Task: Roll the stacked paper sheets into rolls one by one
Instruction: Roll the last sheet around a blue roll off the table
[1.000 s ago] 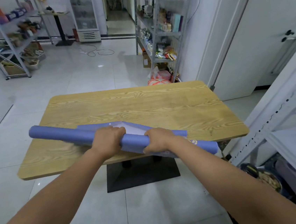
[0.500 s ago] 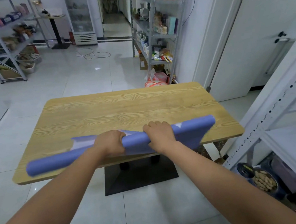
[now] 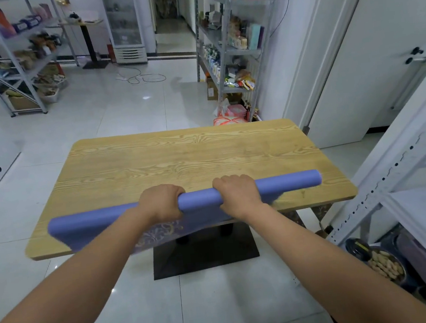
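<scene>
Gripping purple roll (image 3: 200, 199) near its middle with left hand (image 3: 162, 203) and right hand (image 3: 238, 195), fingers curled over top. Holding it crosswise over near part of tabletop (image 3: 180, 159), contact unclear. Tight at right end, blurred at left. Trailing patterned loose flap (image 3: 161, 232) past near edge.

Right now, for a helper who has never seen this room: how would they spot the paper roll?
Find the wooden table in the tiled room. Along its near edge runs a long paper roll, gripped by the left hand and right hand. It is the only lavender-blue tube there.
</scene>
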